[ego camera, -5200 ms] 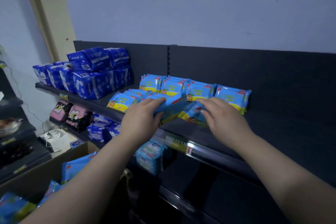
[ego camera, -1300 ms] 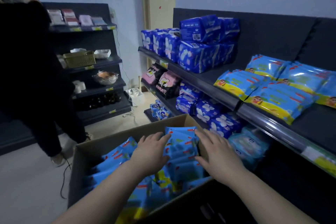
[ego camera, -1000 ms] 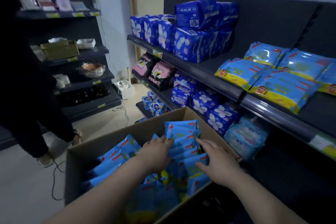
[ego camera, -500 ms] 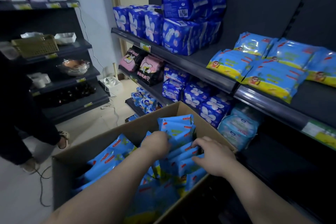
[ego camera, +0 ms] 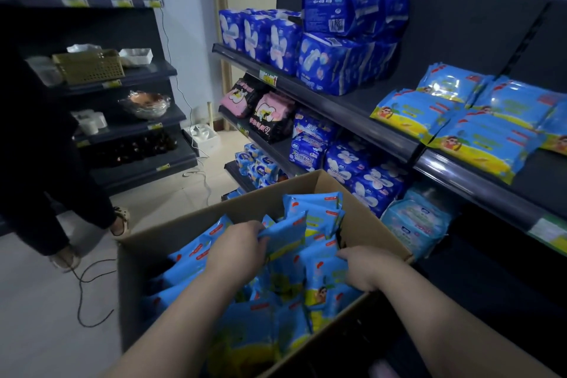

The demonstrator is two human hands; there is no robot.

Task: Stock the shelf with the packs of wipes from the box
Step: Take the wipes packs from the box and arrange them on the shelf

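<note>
Left hand (ego camera: 237, 250) round a pack of wipes (ego camera: 287, 235), right hand (ego camera: 365, 267) with hold hidden, box (ego camera: 376, 219) beside shelf (ego camera: 460, 175).

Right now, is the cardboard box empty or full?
Mostly full. Blue packs of wipes crowd the open cardboard box; the left hand and right hand are in among them.

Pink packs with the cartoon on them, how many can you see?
2. One pink pack stands at the left end of the middle shelf; the second pink pack stands just right of it. More may hide behind them.
</note>
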